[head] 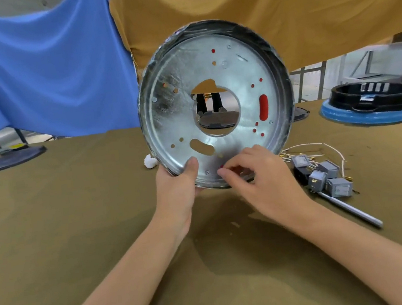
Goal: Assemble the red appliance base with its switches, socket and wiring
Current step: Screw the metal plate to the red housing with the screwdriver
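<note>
Fingers [225, 172] of the right hand [262, 182] bunched at the bottom rim of the metal disc [175, 84], tips together as if pinching something small there; cannot tell what, if anything, sits between them. Left hand [177, 194] clamped on the same lower rim, thumb across the shiny face, fingers hidden behind.

Disc up on edge near the middle of the table [76, 220], bottom rim just off the cloth. Risky, probably: a one-handed hold so low could let it tip or roll, and a stamped rim may be sharp on the fingertips. Anything tiny dropped on that olive cloth would be hard to find.

Looks like galvanised steel, dished, big round hole in the centre, slots and small holes showing red behind. Dark film wrapped around the outer edge.

Grey switches [326, 176] and white wires [332, 150] heaped toward the right edge, not yet fitted, atop a grey rod [356, 211].
</note>
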The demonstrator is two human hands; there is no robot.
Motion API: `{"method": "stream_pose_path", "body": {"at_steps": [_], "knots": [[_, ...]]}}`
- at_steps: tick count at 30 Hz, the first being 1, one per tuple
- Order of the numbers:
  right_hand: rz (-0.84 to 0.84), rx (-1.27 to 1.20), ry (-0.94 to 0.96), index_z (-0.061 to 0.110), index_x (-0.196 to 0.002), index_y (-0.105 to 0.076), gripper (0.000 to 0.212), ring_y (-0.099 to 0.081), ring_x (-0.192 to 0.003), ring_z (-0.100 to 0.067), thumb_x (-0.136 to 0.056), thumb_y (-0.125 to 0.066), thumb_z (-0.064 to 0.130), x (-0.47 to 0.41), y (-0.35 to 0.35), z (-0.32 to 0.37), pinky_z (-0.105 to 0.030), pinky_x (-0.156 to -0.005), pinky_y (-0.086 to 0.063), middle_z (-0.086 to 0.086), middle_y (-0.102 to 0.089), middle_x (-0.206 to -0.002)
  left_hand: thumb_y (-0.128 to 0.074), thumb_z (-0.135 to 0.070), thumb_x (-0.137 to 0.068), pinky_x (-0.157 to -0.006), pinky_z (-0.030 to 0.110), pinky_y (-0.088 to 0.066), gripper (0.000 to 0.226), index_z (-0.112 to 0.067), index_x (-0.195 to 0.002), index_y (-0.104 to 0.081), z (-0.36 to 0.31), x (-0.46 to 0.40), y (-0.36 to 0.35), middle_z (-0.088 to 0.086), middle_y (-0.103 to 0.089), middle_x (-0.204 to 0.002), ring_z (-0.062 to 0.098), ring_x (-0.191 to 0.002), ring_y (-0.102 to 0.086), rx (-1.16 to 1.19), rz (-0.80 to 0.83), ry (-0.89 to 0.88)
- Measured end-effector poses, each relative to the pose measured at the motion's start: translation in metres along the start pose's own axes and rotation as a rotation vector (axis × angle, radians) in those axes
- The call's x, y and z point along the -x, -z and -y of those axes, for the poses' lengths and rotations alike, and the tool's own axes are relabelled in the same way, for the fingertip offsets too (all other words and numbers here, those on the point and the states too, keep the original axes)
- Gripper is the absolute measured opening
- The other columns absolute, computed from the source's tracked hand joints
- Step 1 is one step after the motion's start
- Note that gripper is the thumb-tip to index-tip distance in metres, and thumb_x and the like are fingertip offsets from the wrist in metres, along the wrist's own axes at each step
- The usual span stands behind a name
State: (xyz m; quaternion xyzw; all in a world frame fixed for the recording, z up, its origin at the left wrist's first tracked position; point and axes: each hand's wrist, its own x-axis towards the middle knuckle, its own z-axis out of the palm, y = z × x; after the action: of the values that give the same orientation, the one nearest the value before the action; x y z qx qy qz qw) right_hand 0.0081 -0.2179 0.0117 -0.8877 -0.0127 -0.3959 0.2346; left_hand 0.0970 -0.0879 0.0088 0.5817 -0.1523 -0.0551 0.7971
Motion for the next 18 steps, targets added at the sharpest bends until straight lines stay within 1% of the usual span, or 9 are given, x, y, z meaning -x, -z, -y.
{"method": "stream_pose_path", "body": {"at_steps": [2,4,7,9,13,16,18], "knots": [[0.001,-0.024,-0.05,0.015,-0.081,-0.074,0.016,-0.053,-0.072,-0.012,-0.087,-0.073,0.03,-0.002,-0.003,0.003,-0.031,-0.068,-0.045,0.003,-0.065,-0.075,-0.057,-0.003,-0.097,-0.098,0.055,-0.052,0.031,-0.01,-0.128,-0.061,0.002,0.001,-0.003,0.009,-0.072,-0.117,0.031,-0.108,-0.068,-0.027,0.006,-0.028],[0.008,-0.038,-0.1,0.017,-0.076,-0.071,0.019,-0.052,-0.064,-0.01,-0.085,-0.075,0.033,-0.003,-0.006,0.005,-0.035,-0.062,-0.048,0.005,-0.062,-0.069,-0.059,-0.003,-0.096,-0.1,0.055,-0.05,0.031,-0.011,-0.126,-0.061,0.004,0.002,-0.005,0.009,-0.072,-0.117,0.031,-0.109,-0.068,-0.049,0.015,-0.053],[0.005,-0.046,-0.169,0.018,-0.072,-0.068,0.022,-0.056,-0.061,-0.014,-0.083,-0.077,0.035,-0.003,-0.01,0.003,-0.041,-0.062,-0.05,0.005,-0.062,-0.064,-0.062,-0.003,-0.095,-0.1,0.053,-0.051,0.032,-0.011,-0.125,-0.062,0.007,0.003,-0.008,0.008,-0.072,-0.115,0.028,-0.108,-0.069,-0.079,0.026,-0.073],[-0.005,-0.063,-0.225,0.02,-0.069,-0.067,0.023,-0.057,-0.06,-0.013,-0.08,-0.079,0.035,-0.003,-0.01,0.001,-0.04,-0.062,-0.051,0.006,-0.062,-0.061,-0.063,-0.003,-0.094,-0.1,0.051,-0.051,0.033,-0.011,-0.126,-0.06,0.009,0.005,-0.008,0.007,-0.072,-0.115,0.025,-0.108,-0.069,-0.094,0.029,-0.09],[-0.053,-0.077,-0.328,0.022,-0.061,-0.065,0.027,-0.058,-0.058,-0.007,-0.071,-0.085,0.038,-0.004,-0.01,-0.003,-0.03,-0.055,-0.049,0.009,-0.061,-0.055,-0.064,-0.004,-0.094,-0.101,0.05,-0.051,0.036,-0.012,-0.128,-0.059,0.009,0.007,-0.01,0.005,-0.072,-0.117,0.022,-0.109,-0.068,-0.139,0.049,-0.133],[-0.048,-0.102,-0.382,0.021,-0.06,-0.066,0.028,-0.058,-0.055,-0.008,-0.068,-0.086,0.039,-0.006,-0.011,-0.006,-0.034,-0.056,-0.05,0.008,-0.062,-0.054,-0.064,-0.005,-0.094,-0.101,0.048,-0.052,0.036,-0.011,-0.128,-0.058,0.01,0.008,-0.011,0.005,-0.071,-0.118,0.021,-0.109,-0.068,-0.166,0.064,-0.145],[-0.041,-0.122,-0.386,0.02,-0.061,-0.066,0.028,-0.058,-0.054,-0.01,-0.068,-0.086,0.039,-0.006,-0.01,-0.008,-0.036,-0.057,-0.051,0.007,-0.062,-0.054,-0.064,-0.005,-0.094,-0.1,0.048,-0.052,0.035,-0.011,-0.127,-0.059,0.01,0.008,-0.011,0.005,-0.071,-0.116,0.02,-0.108,-0.068,-0.178,0.071,-0.149]]}}
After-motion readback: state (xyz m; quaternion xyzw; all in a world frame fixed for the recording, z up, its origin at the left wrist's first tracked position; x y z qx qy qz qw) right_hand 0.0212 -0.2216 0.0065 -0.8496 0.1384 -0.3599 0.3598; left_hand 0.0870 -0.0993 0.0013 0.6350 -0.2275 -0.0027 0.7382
